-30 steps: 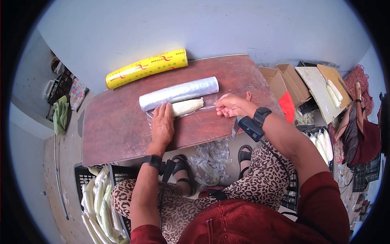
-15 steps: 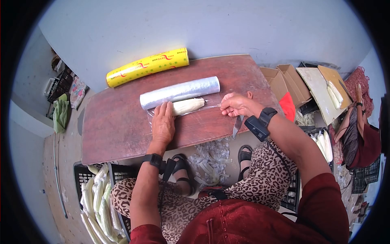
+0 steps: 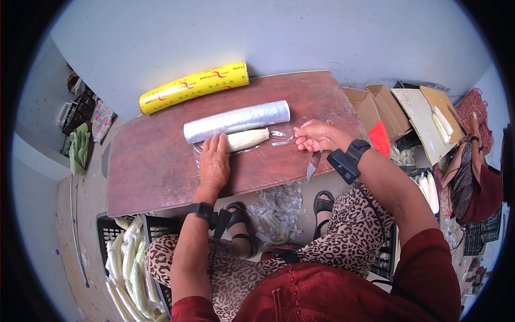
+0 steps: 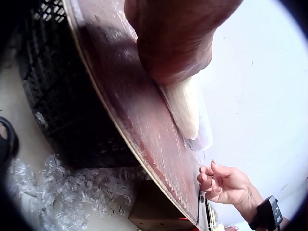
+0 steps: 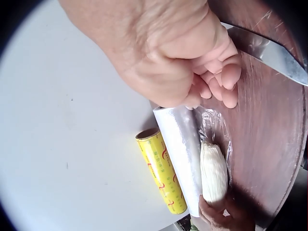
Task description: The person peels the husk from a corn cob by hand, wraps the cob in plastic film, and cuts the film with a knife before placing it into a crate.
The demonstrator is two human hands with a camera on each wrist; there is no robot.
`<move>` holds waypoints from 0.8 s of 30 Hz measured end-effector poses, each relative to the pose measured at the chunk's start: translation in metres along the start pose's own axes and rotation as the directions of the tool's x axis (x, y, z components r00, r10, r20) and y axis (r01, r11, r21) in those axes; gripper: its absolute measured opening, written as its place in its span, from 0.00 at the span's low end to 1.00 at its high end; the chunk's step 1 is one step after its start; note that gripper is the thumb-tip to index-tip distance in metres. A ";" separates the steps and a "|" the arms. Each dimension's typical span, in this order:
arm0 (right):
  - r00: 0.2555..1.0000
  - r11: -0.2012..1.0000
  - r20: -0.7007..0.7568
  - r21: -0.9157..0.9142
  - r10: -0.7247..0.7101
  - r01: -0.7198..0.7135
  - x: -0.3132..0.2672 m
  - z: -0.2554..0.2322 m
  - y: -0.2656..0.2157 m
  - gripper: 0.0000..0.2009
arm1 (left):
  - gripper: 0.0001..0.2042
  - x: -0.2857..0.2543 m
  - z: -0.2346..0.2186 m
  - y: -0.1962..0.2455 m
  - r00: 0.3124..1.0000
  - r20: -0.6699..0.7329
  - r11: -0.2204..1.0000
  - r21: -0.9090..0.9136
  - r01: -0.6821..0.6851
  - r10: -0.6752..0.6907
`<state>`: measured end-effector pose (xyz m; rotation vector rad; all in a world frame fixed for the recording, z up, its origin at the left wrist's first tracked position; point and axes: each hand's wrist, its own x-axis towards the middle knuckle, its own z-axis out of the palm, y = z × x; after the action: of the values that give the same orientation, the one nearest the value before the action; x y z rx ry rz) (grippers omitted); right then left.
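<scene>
Two hands of one person work at a reddish-brown table (image 3: 145, 172), where an ear of corn (image 3: 249, 140) lies on a thin sheet of film (image 3: 280, 138), just on the near side of a clear film roll (image 3: 238, 121). The left hand (image 3: 215, 163) covers the left end of the corn and holds it; its fingers lie close together over the top, and the thumb is on the near side. The right hand (image 3: 315, 135) is just beyond the right end of the film, with fingers bent inward and near one another; whether they pinch a bit of film, I cannot tell. Under this hand a knife (image 3: 313, 167) shows its blade, which points towards the near edge of the table. Behind the clear roll, and apart from it, a yellow roll (image 3: 194, 87) rests along the back edge by the wall. Below, on the floor, crumpled plastic (image 3: 276, 209) is heaped between the feet, and a black crate (image 3: 109, 232) at the left carries many wrapped ears (image 3: 131, 263).
</scene>
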<state>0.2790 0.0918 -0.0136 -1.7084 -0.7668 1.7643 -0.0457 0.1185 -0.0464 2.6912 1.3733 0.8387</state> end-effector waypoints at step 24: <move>0.986 0.986 -0.077 0.059 -0.148 0.153 0.006 0.022 0.009 0.05 | 0.24 0.000 0.001 0.000 1.000 0.001 1.000 -0.011 0.008 -0.008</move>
<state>0.2568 0.0898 -0.0232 -1.6181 -0.7778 1.5998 -0.0455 0.1192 -0.0471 2.6759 1.3747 0.8409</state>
